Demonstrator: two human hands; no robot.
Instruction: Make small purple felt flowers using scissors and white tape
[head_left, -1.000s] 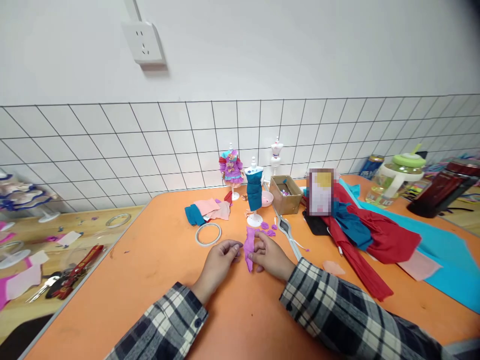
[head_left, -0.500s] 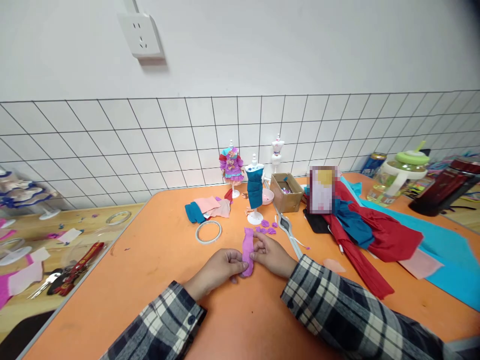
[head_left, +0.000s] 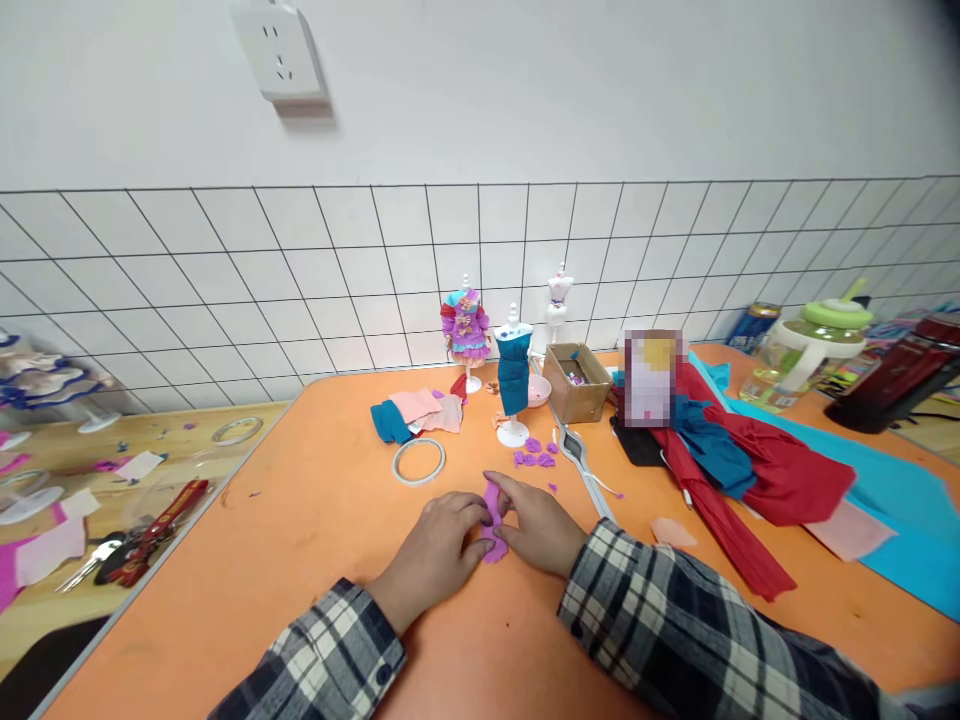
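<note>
Between my two hands is a strip of purple crepe paper [head_left: 493, 549], pinched in at its middle and partly covered by fingers. My left hand [head_left: 442, 535] grips it from the left side, thumb and fingers closed. From the right, my right hand [head_left: 536, 522] holds the strip with closed fingers near its upper part. Beyond them lie several small purple paper bows [head_left: 534, 458]. A mini dress form [head_left: 514, 370] wrapped in teal paper stands upright behind these, and a silver ring-shaped roll [head_left: 418, 461] lies to the left.
Pink and teal paper pieces [head_left: 417, 410] lie at the back left, near a dressed mini mannequin [head_left: 466, 328]. A cardboard box [head_left: 576, 384] stands by scissors [head_left: 576, 450]. Red crepe paper [head_left: 787, 465], a drink bottle [head_left: 806, 350] and a dark red thermos [head_left: 896, 375] are on the right.
The purple strip was flat and long; now it is gathered narrow at its middle. Both hands have closed in around it, and the left fingers have come further over it.
</note>
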